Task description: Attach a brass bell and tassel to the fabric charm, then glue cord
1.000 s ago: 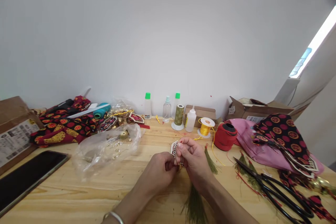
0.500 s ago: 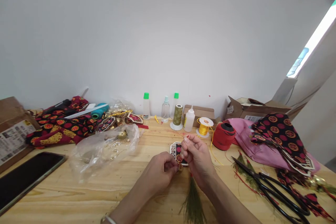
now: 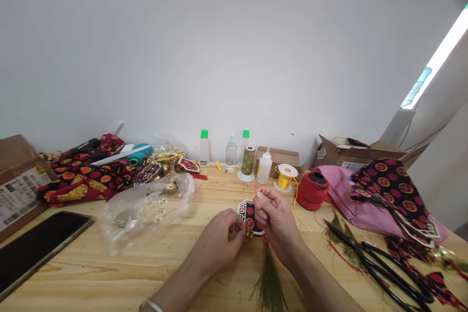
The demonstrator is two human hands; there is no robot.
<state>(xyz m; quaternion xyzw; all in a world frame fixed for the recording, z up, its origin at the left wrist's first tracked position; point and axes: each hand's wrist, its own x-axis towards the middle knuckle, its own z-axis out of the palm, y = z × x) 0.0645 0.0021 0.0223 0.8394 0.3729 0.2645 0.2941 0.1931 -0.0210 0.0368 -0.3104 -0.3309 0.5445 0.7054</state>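
Observation:
My left hand (image 3: 221,239) and my right hand (image 3: 276,222) meet over the middle of the wooden table (image 3: 109,273). Between them sits a small black-and-red patterned ornament (image 3: 248,213) with a white fretwork edge. My right fingers pinch its right side. My left fingertips are pinched at its lower edge, on a small gold piece too small to name. A green tassel (image 3: 268,280) hangs down from the ornament towards me.
A clear plastic bag (image 3: 144,207) of gold rings lies left of my hands, a dark phone (image 3: 34,246) further left. Black scissors (image 3: 380,263) and green tassels lie at right. Bottles, thread spools (image 3: 285,177), a red spool (image 3: 312,190), patterned fabric and cardboard boxes line the back.
The ornament has turned so its black-and-red face shows between my hands. My hands have shifted slightly; the second tassel beside my right hand is no longer visible.

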